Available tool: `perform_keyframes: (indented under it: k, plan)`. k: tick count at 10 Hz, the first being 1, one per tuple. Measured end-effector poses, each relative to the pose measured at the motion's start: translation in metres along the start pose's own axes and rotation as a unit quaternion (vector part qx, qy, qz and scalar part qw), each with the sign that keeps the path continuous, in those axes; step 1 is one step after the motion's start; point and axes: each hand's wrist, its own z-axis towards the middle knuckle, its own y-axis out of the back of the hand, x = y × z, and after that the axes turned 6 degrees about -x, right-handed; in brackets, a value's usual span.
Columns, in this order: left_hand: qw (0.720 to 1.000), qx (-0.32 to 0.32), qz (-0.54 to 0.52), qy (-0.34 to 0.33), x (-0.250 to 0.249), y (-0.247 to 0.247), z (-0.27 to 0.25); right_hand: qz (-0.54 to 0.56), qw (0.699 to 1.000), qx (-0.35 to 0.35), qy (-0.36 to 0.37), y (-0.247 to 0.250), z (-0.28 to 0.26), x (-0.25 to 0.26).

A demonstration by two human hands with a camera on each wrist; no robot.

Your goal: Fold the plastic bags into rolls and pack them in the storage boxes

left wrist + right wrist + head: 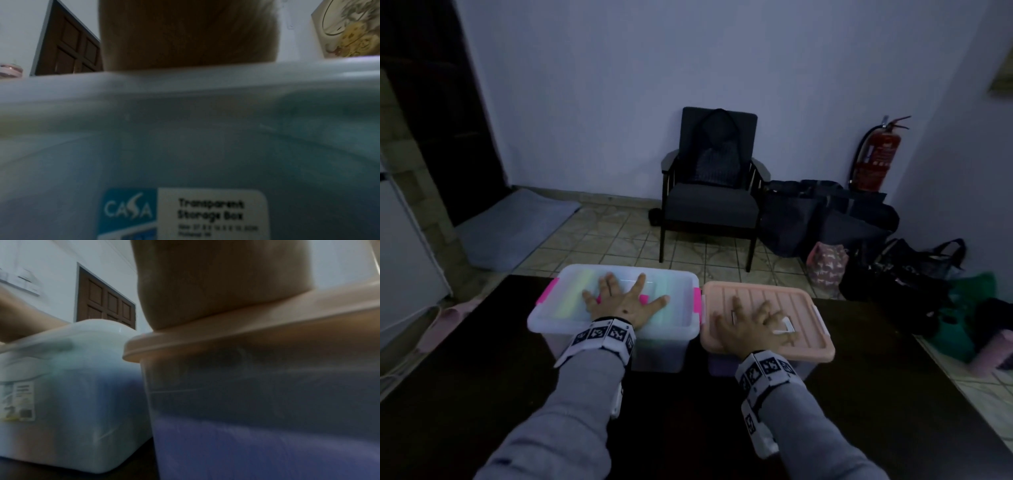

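Two lidded storage boxes stand side by side on a dark table. The clear box on the left has pink latches, and faint yellow and green shapes show through its lid. My left hand lies flat on that lid with fingers spread. The right box has a peach ribbed lid with a white handle, and purple shows through its wall. My right hand rests flat on the peach lid, fingers spread. No loose bag is in sight.
The dark table runs toward me below the boxes. Beyond it on the tiled floor are a dark armchair, several dark bags, a red fire extinguisher, a grey mat and pink slippers.
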Motion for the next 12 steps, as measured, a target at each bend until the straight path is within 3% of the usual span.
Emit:
perform_keyframes:
  k: [5,9,10,12]
  plan:
    - [1.000,-0.016,-0.001,0.002,-0.025,0.004,0.057,-0.010,1.000,0.000,0.001,0.006,0.057,0.018]
    - [1.000,-0.014,-0.002,-0.012,-0.024,0.005,0.061,0.000,1.000,-0.011,0.007,0.005,0.063,0.018]
    - [0.999,-0.015,-0.037,-0.032,-0.021,0.009,0.057,0.052,0.996,-0.057,0.034,0.010,0.055,0.013]
    - [0.973,-0.133,-0.156,-0.108,0.030,0.006,0.028,0.109,0.982,-0.136,0.072,0.024,-0.001,-0.042]
